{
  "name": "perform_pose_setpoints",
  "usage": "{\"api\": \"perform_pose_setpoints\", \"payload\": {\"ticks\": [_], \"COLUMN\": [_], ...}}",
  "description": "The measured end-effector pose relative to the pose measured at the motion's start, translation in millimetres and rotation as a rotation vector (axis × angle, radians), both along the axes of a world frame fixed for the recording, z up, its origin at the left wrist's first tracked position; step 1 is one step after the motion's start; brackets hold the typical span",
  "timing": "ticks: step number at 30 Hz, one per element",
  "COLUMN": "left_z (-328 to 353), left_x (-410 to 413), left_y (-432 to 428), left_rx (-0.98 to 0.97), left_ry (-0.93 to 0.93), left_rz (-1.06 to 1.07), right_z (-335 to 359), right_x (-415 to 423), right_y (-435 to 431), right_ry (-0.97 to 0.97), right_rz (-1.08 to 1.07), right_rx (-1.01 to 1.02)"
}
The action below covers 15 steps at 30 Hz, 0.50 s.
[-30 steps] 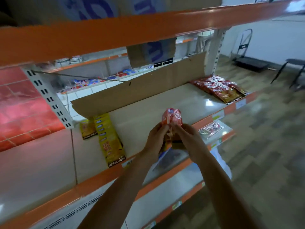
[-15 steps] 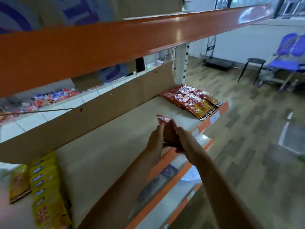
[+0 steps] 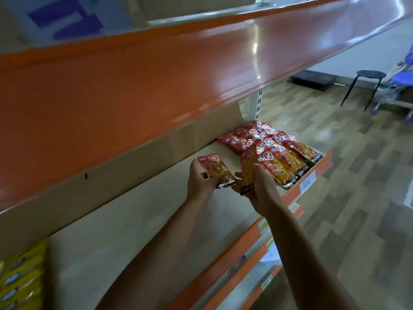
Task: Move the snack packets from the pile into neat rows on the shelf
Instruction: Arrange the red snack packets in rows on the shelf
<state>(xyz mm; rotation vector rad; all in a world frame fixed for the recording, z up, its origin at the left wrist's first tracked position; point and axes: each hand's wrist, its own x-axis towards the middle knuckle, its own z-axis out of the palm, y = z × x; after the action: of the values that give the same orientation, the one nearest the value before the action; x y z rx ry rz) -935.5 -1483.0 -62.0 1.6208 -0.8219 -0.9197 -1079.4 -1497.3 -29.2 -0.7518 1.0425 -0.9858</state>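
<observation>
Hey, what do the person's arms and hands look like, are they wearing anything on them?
The left forearm and right forearm are bare, with no sleeve in view. The left hand and right hand wear no gloves, and no watch, bracelet or ring is visible on either.

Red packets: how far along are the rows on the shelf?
Done: overlapping rows of red packets lie at the right end of the shelf. In hand: the left hand holds one packet, the right hand grips a second packet beside the rows. Left: placing these; the pile is out of view, so the remainder cannot be judged.
</observation>
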Motion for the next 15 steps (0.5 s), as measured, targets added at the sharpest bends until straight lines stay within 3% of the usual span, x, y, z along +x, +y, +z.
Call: {"api": "perform_pose_setpoints", "payload": {"ticks": [10,15], "left_z": [-13.3,-33.1], "left_x": [-3.4,-8.3], "left_y": [-64.3,-91.5], "left_rx": [0.121,0.272], "left_ry": [-0.721,-0.827], "left_rz": [-0.049,0.090], "right_z": [8.2,11.6], "right_x": [-18.4,-31.7], "right_y": [-76.4,-110.4], "right_ry": [0.224,0.271], "right_rz": [0.107,0.129], "right_rx": [-0.225,-0.289]}}
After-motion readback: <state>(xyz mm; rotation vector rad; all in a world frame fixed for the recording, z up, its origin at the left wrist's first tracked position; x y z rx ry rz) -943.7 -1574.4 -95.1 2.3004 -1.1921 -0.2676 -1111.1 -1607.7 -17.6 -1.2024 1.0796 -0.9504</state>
